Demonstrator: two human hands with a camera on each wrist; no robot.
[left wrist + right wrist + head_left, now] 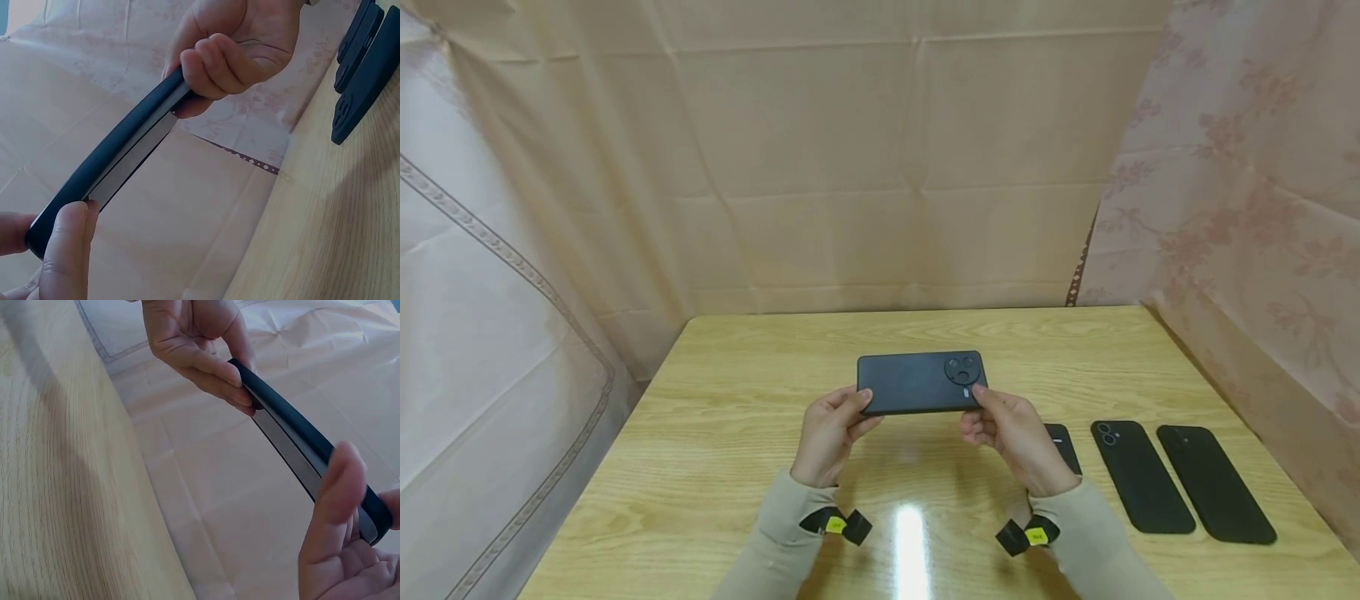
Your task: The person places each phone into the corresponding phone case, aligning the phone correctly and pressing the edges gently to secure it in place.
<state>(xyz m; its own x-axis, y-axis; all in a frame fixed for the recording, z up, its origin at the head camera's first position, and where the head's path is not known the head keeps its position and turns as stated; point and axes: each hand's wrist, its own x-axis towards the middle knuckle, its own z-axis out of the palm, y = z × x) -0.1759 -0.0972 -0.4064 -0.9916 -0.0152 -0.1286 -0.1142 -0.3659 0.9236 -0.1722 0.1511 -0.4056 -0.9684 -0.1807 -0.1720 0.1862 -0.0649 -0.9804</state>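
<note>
A smartphone (910, 383) in a dark case is lifted above the table, its back with the round camera bump facing the head camera. My left hand (831, 433) pinches its left end, thumb on the back and fingers beneath. My right hand (1015, 433) grips the camera end, the thumb near the bump. In the left wrist view, a pale strip shows along the edge of the dark case (112, 147), beside a light, reflective front face. Whether the case sits fully on the phone I cannot tell.
On the wooden table (737, 375), to the right, lie a dark phone (1142, 477) with camera lenses and another dark phone-shaped piece (1216, 483). A third dark one (1063, 448) is partly hidden behind my right hand. Beige cloth (805, 167) hangs behind the table.
</note>
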